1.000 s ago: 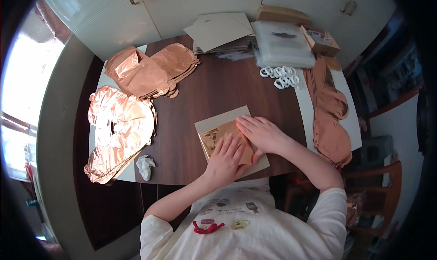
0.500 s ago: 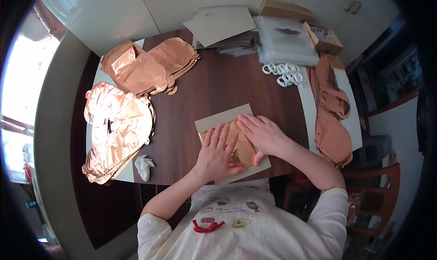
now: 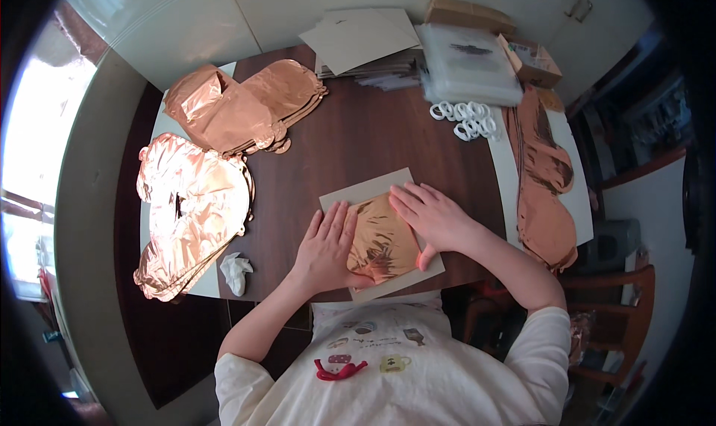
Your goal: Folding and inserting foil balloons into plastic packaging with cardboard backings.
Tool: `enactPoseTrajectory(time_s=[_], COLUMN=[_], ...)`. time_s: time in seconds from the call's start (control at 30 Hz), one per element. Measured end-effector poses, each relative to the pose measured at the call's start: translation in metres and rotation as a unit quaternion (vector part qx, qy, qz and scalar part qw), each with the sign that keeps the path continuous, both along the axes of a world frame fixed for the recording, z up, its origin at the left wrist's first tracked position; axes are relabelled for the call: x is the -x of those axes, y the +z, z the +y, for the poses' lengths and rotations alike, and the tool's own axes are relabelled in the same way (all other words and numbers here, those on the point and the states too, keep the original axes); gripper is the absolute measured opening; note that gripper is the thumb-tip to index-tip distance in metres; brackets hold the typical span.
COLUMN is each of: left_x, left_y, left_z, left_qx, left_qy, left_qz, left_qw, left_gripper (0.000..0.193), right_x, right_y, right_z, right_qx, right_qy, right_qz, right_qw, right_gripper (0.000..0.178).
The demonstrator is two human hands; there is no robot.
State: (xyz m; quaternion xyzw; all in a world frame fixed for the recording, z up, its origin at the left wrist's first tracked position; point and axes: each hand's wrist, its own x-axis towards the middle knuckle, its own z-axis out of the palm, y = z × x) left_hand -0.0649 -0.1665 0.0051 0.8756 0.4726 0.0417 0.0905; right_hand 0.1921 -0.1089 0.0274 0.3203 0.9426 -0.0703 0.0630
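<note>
On the grey card, both the left hand and right hand press flat, fingers spread, against copper foil.

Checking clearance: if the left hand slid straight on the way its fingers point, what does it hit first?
The left hand lies flat, fingers pointing up-right across the grey card. Past the card's far edge is bare table; first thing beyond looks like the white rings, though the line is approximate.

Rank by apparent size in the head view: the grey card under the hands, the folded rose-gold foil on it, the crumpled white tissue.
1. Grey card, largest.
2. Folded rose-gold foil, partly covered by both hands.
3. Crumpled white tissue, smallest.
</note>
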Motion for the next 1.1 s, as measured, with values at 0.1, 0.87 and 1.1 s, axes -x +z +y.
enactPoseTrajectory(time_s=[0.1, 0.87, 1.1], left_x=[0.01, 0.002, -0.014], left_y=[-0.004, -0.05, -0.052], left_z=[-0.009, -0.138, -0.141], left_qx=[-0.009, 0.427, 0.389], left_qy=[0.047, 0.437, 0.439], left_qz=[-0.012, -0.71, -0.742], left_qw=[0.999, 0.35, 0.326], left_gripper=[0.111, 0.046, 0.043], right_x=[-0.002, 0.09, 0.186], right_y=[-0.002, 0.004, 0.009], right_z=[0.001, 0.004, 0.001], right_qx=[0.026, 0.054, 0.048], right_qy=[0.003, 0.246, 0.267], right_qz=[0.03, -0.008, 0.208], right_qw=[0.999, 0.968, 0.94], right_gripper=[0.13, 0.127, 0.064])
